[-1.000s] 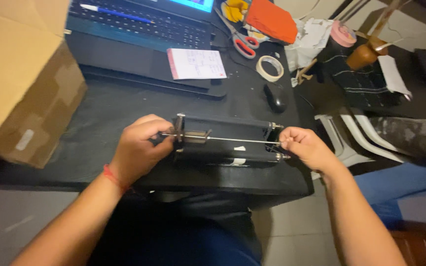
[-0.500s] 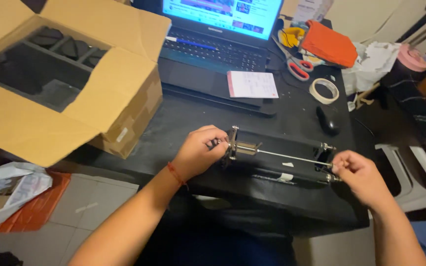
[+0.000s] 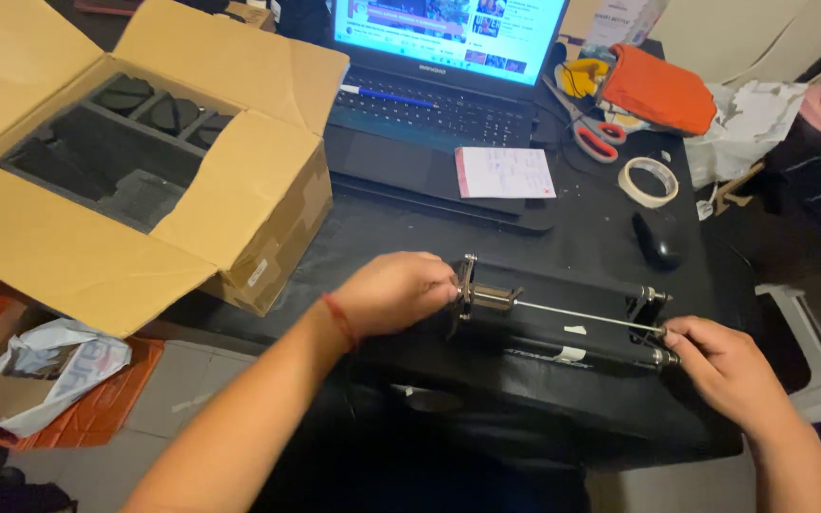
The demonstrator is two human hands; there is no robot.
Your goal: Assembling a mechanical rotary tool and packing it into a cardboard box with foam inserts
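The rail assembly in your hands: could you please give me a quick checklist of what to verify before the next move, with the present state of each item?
1. Left hand grips the plate end of the rail assembly: ok.
2. Right hand holds the far end by the rod tips: ok.
3. Assembly rests on the black table, not over its edge: ok.
4. Thin rod looks straight between the end plates: ok.
5. End fasteners tight: cannot tell.
6. Computer mouse lies apart from the assembly: ok.

Bare forearms, red string bracelet (image 3: 339, 321), left wrist
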